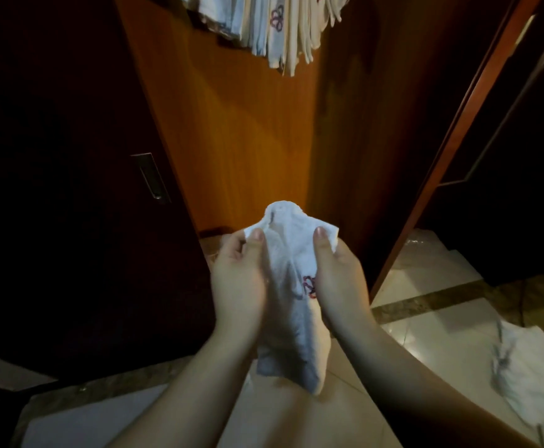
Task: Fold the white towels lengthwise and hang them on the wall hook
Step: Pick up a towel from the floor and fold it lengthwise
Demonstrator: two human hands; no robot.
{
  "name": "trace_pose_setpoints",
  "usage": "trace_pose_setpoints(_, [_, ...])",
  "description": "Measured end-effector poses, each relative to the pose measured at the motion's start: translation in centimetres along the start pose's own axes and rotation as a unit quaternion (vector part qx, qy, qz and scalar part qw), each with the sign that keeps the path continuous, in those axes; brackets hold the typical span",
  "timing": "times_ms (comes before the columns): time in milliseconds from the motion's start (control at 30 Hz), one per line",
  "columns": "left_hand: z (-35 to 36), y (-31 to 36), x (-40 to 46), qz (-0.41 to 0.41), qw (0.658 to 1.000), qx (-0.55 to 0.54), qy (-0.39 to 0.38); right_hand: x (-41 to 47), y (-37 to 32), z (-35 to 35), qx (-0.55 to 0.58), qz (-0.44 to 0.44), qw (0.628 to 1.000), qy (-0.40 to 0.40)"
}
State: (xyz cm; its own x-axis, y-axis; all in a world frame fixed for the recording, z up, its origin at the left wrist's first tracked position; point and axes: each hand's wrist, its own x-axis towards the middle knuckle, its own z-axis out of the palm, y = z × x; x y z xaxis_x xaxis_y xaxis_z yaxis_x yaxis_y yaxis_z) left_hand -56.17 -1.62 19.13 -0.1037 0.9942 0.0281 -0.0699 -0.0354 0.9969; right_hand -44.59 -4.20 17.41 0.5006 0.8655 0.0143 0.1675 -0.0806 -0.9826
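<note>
A bunch of hung towels, too many to count, hangs high on the wooden panel, straight above one towel held long axis away, pinched by left hand and right hand; another lies on the floor

Towel btwn hands, door behind.

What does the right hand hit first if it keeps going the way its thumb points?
Probably the orange wooden panel ahead. The right hand, gripping the white towel, points up and forward; nothing else shows in that line. The hung towels sit higher. Depth is unclear.
</note>
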Motion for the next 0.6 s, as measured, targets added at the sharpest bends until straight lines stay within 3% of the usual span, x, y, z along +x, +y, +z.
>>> trace_pose_setpoints(167, [0.6,0.3,-2.3,0.026,0.998,-0.01,-0.059,-1.3,-0.3,0.3,0.034,-0.026,0.999,-0.032])
trace_pose_setpoints(433, [0.2,1.7,-1.7,0.055,0.997,-0.034,-0.044,-1.4,-1.0,-0.5,0.055,-0.049,0.997,-0.038])
trace_pose_setpoints(600, [0.2,1.8,-2.7,0.067,0.994,-0.023,-0.082,-1.9,-1.6,0.0,0.044,-0.076,0.994,-0.063])
